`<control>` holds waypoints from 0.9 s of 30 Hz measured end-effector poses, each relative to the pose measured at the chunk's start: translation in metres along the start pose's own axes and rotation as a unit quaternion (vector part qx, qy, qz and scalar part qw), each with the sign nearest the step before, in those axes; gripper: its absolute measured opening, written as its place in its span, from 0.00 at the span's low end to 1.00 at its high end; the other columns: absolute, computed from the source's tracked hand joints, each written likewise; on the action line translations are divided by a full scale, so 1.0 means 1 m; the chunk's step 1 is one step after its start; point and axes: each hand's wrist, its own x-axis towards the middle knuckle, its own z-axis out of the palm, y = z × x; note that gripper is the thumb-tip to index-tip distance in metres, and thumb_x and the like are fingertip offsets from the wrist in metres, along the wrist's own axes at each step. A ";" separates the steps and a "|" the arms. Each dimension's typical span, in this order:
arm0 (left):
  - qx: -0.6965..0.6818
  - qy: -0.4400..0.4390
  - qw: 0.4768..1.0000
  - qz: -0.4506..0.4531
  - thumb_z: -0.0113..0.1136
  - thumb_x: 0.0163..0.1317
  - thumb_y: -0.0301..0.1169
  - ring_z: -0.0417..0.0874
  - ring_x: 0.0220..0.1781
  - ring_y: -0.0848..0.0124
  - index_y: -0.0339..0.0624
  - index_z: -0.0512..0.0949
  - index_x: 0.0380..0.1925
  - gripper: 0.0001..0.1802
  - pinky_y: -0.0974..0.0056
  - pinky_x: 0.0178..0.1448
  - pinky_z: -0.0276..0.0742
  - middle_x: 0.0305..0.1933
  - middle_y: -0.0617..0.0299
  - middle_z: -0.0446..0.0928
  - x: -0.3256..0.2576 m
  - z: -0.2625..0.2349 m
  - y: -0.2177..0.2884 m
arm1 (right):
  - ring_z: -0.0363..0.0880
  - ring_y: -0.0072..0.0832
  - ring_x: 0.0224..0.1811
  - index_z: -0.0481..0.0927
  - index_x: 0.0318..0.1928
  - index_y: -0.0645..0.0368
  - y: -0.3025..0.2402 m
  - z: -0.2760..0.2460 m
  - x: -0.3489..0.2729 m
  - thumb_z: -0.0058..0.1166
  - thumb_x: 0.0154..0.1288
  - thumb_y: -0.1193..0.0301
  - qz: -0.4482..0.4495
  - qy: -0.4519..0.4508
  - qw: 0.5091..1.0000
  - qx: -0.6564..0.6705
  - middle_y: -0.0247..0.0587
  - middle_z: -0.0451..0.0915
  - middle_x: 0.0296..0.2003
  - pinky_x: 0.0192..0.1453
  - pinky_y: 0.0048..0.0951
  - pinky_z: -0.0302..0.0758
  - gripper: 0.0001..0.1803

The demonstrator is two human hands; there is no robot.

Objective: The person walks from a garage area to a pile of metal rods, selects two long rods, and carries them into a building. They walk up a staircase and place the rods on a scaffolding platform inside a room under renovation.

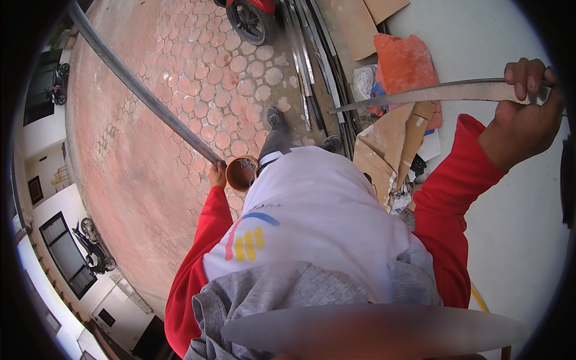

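Observation:
My left hand [216,175] is closed round the lower end of a long grey metal bar [135,87], which slants away to the upper left over the paving. Right beside that hand stands a round terracotta-coloured pot [242,173] with some loose bits inside. Out to the right, raised against the white wall, my right hand [528,117] has its fingers curled round the wide end of a long flat metal strip [438,93]. The strip narrows toward its far end, above the ground on the left. My own white shirt front hides the middle of the ground.
Several long metal profiles [318,60] lie on the ground ahead. Crumpled cardboard [387,141] and an orange plastic sack [405,63] are piled along the white wall [504,228]. A red motorcycle's wheel [249,21] is at the top. A yellow cable [478,298] runs at lower right.

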 end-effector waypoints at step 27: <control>-0.074 -0.010 0.990 -0.118 0.46 0.74 0.47 0.81 0.44 0.37 0.34 0.78 0.40 0.24 0.43 0.47 0.73 0.38 0.35 0.80 0.043 -0.037 -0.245 | 0.77 0.36 0.38 0.70 0.48 0.68 -0.062 0.157 -0.003 0.32 0.73 0.71 -0.056 0.096 0.976 -0.186 0.49 0.73 0.36 0.40 0.36 0.78 0.15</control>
